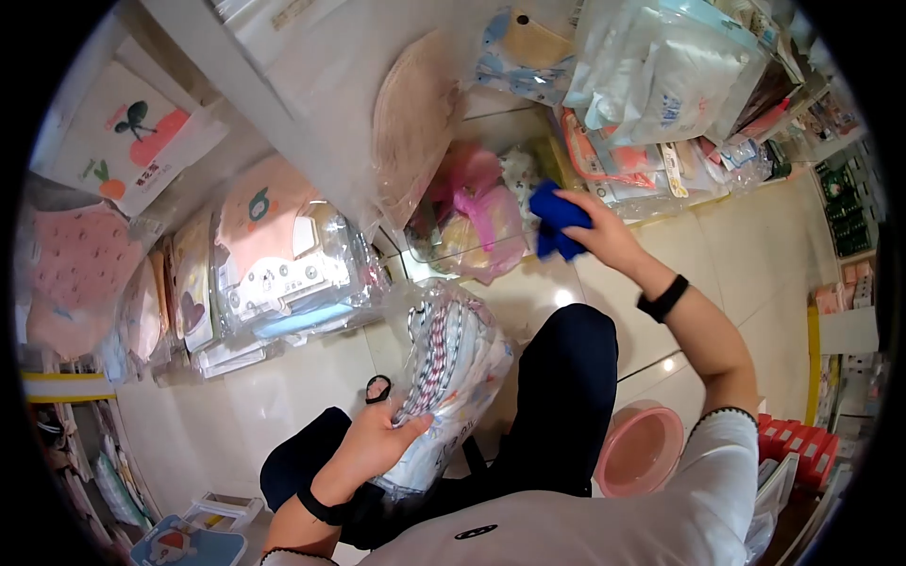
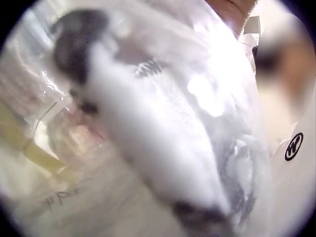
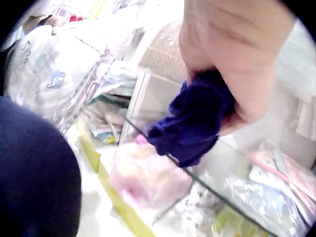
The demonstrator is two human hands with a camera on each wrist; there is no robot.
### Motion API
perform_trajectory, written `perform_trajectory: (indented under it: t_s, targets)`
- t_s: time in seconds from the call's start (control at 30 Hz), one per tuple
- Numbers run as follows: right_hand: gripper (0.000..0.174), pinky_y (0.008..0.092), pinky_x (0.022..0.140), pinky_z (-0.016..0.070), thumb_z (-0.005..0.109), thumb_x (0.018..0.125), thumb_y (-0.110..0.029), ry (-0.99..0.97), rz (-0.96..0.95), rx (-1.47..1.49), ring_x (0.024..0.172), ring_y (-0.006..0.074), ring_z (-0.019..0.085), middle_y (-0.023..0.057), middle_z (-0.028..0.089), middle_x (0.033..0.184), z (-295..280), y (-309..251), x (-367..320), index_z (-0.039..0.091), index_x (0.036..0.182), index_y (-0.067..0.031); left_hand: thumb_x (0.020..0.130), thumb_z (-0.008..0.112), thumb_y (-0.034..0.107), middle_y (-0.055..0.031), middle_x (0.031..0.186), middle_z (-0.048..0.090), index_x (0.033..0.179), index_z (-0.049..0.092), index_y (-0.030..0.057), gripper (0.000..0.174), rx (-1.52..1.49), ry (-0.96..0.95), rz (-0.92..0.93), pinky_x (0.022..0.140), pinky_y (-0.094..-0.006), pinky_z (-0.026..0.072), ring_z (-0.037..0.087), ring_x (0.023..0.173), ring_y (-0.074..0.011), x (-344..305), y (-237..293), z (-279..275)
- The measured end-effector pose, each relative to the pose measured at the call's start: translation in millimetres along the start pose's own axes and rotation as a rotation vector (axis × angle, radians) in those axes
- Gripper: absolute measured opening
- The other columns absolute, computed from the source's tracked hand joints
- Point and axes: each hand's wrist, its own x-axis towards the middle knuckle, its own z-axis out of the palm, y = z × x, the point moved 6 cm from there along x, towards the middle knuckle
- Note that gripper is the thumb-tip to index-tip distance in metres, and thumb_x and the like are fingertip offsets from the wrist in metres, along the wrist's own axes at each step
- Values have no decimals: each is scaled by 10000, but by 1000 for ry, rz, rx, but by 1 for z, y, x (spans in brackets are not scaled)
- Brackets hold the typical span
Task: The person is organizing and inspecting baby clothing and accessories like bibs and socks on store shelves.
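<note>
My left hand [image 1: 373, 445] grips a clear plastic package [image 1: 462, 363] of folded, striped and printed fabric, held over my lap. The same package [image 2: 153, 128] fills the left wrist view, white and blurred. A crumpled blue cloth [image 1: 559, 219] is in my right hand [image 1: 604, 236], which reaches forward past my raised knee. In the right wrist view the cloth [image 3: 195, 118] bunches under my fingers, overlapping the edge of a glass shelf [image 3: 212, 191]. Behind that edge sits a pink plastic bag [image 3: 148, 175] with soft contents, tied at the top.
A pink basin [image 1: 642, 453] stands on the tiled floor by my right side. Packaged baby clothes [image 1: 269, 255] lie at the left, and more plastic packages [image 1: 661, 75] are stacked at the upper right. Red boxes [image 1: 797, 448] sit at the far right, a small blue chair [image 1: 189, 542] lower left.
</note>
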Motion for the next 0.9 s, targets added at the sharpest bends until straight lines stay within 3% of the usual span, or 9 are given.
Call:
perform_trajectory:
  t_s: [0.1,0.17,0.2,0.3,0.4,0.47,0.57,0.7,0.9]
  targets:
    - [606,378,963,364,668,681,-50,144,-245,-242,1150,357,417,174,405,1279,30,-43,40,463,1239,-171,820,610,235,-168,979,587,1030,593,50,281,-53,-6,-3,884,-329,371,428,1097,-292,4,-4,2]
    - [623,436,995,319,672,722,-241,-9,-235,-418,1202,413,346,175,311,1370,85,-25,73,417,1289,-213,823,614,234,-139,934,614,1045,589,45,293,-17,24,31,824,-311,412,537,956,-241,6,-9,1]
    - [608,523,1012,256,610,762,-401,-152,-173,-524,1242,425,292,167,276,1398,118,-6,86,399,1310,-244,826,613,236,-126,904,622,1049,588,44,295,-21,26,20,798,-304,422,551,901,-217,6,-10,1]
    - [603,609,1000,194,532,790,-502,-205,-111,-680,1300,413,188,141,243,1421,135,-9,114,372,1328,-281,838,610,253,-81,777,645,1058,587,43,304,17,55,26,690,-271,453,570,688,-127,2,-7,-2]
    - [602,579,1023,186,488,816,-510,-227,-59,-716,1325,392,141,110,197,1448,131,15,151,329,1353,-288,836,614,261,-85,794,648,1066,584,44,317,-43,65,25,691,-268,449,565,703,-119,1,-4,-2]
    - [600,545,1038,188,482,826,-496,-171,88,-712,1327,389,142,106,180,1456,112,28,166,312,1361,-286,836,615,266,-84,792,649,1081,576,46,331,-16,59,11,687,-266,450,567,694,-120,2,-8,-4]
    - [598,516,1011,267,484,837,-481,94,302,-724,1283,390,253,125,235,1430,82,66,173,295,1364,-270,837,614,265,-87,790,648,1081,575,48,329,27,75,0,687,-267,450,570,693,-127,2,1,-6]
    - [585,492,918,362,551,810,-414,215,236,-748,1187,396,375,168,323,1370,83,74,147,372,1321,-193,837,611,260,-95,797,643,1057,581,43,311,4,72,34,695,-275,450,576,709,-139,6,1,-4]
    - [549,456,832,440,582,799,-318,104,127,-800,1097,411,459,228,385,1302,87,46,70,410,1284,-128,822,625,223,-112,840,641,1043,580,15,307,39,78,144,707,-288,449,580,735,-182,23,0,-1]
